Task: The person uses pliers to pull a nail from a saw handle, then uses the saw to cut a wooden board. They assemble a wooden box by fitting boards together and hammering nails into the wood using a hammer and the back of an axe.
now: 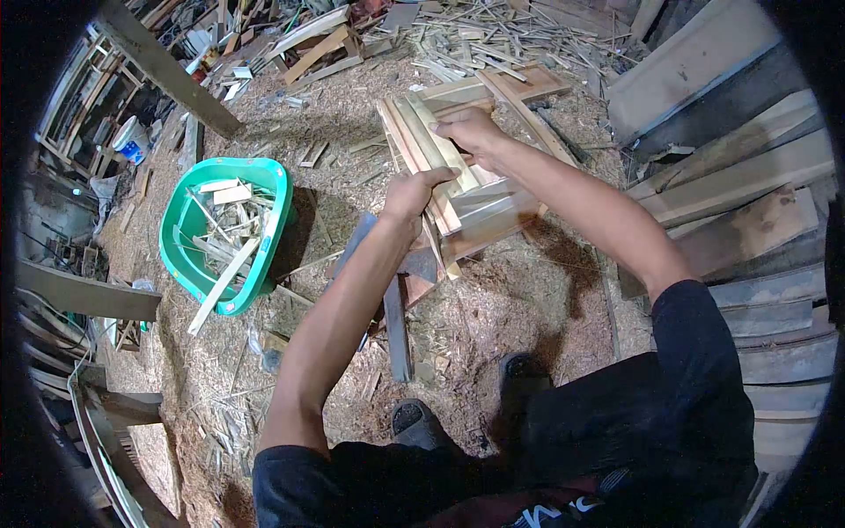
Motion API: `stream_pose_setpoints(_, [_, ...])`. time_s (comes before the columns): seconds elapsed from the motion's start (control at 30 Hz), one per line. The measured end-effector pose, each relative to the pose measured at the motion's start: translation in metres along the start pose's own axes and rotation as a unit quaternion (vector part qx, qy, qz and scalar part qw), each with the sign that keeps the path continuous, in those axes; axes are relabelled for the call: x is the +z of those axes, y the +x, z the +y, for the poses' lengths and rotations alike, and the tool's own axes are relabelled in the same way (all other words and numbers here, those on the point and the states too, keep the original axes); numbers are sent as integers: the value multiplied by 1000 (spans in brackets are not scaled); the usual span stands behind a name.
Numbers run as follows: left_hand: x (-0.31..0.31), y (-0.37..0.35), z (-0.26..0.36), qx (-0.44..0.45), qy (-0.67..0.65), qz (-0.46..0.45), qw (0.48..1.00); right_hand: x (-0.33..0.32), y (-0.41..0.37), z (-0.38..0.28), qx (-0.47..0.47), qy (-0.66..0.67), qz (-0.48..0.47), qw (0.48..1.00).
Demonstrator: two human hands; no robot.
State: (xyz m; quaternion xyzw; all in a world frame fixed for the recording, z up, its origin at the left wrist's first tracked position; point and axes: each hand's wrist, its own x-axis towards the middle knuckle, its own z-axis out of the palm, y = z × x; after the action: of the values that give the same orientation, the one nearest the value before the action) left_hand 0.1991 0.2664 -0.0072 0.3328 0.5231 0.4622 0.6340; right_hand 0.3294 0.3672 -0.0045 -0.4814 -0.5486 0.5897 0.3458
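Note:
A bundle of pale wooden strips [421, 132] lies lengthwise on top of a low stack of planks in front of me. My left hand [414, 195] is closed round the near left side of the bundle, its thumb over the top. Farther along on the right side, my right hand [473, 134] is closed on the strips, fingers curled against the wood. The strips sit side by side, roughly lined up. Beneath them shows a wider reddish-brown board [497, 231]. The undersides of the strips and some of my fingertips are hidden.
A green plastic tub [283, 198] of wood offcuts stands to the left on the sawdust-covered floor. Long planks [748, 194] lean along the right side. Scrap wood [493, 48] is heaped at the back. A wooden post [167, 70] slants at upper left, near a white bucket [132, 138].

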Motion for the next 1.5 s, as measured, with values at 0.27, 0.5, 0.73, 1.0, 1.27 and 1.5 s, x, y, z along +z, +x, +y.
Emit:
stream_pose_setpoints(0.27, [-7,15,-1,-49,-26,-56,997,-3,4,-1,12,5,-17,1000])
stream_pose_setpoints(0.5, [-6,11,5,-55,-14,-53,997,-1,-5,-17,70,14,-19,997])
stream_pose_setpoints(0.73, [-8,18,-7,-26,-51,-39,998,-1,-12,-19,43,32,-28,998])
stream_pose_setpoints(1.0, [-6,20,-2,-25,-35,-34,998,-7,12,-4,44,6,-48,998])
stream_pose_setpoints(1.27, [-13,30,-10,-29,-60,-40,997,1,11,0,-38,-105,45,993])
stream_pose_setpoints(1.5, [-29,11,7,-10,34,46,998,-2,9,-2,-64,-117,39,990])
